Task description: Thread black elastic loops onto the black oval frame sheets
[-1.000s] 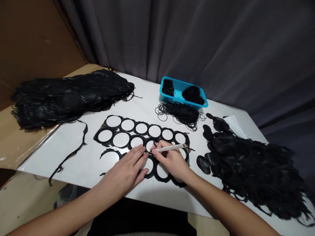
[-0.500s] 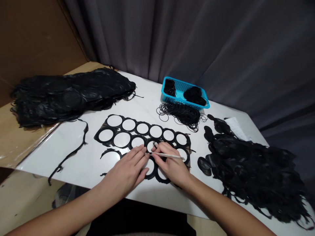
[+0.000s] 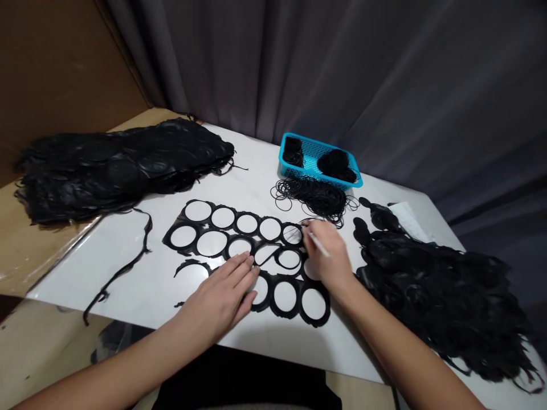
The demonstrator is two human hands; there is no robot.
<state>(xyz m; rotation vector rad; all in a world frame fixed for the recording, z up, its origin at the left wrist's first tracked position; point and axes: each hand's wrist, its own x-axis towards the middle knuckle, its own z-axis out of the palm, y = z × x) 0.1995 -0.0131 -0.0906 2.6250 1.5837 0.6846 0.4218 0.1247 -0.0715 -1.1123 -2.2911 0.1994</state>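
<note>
A black rubber sheet [image 3: 227,247] with rows of round holes lies on the white table. My left hand [image 3: 228,287] rests flat on it, fingers stretched out and close together, covering some of the holes. Over the sheet's right side, my right hand [image 3: 329,253] is closed on a thin white stick [image 3: 317,244], slightly blurred. Thin black loops show by its fingertips, and a dark strand stretches across the holes toward my left hand. Whether that strand is attached at the fingertips I cannot tell.
A blue basket [image 3: 317,180] with black rings stands at the back, a heap of thin black rings [image 3: 318,196] before it. Black sheets [image 3: 123,168] are stacked at left; black scrap [image 3: 440,299] is piled at right beside white paper [image 3: 410,221]. A black strip [image 3: 123,266] lies at left.
My right hand has moved right and away from my left hand with the white stick, uncovering holes at the sheet's lower right. My left hand has stayed in place.
</note>
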